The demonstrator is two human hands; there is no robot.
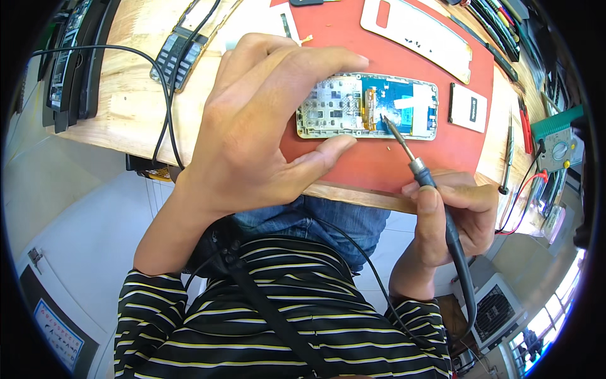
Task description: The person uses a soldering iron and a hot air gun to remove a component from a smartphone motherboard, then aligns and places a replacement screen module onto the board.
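Note:
An opened mobile phone (pixel 328 104), with its keypad contacts and blue circuit board (pixel 383 90) exposed, lies on a red mat. My left hand (pixel 252 126) is curved around the phone's left part, thumb at the near edge and index finger by the far edge, holding it between them. In my right hand (pixel 457 211) is a soldering iron (pixel 435 189), gripped like a pen by its dark handle. The iron's tip meets the board, or hovers just over it, beside an orange ribbon connector (pixel 370 108).
On the red mat (pixel 379 167) lie a whitish phone cover (pixel 416 38) and a battery (pixel 468 107). Tools and a green multimeter (pixel 558 142) with leads sit at the right. A keypad part (pixel 178 58) and black cable (pixel 165 82) lie left. The iron's cord trails below my right hand.

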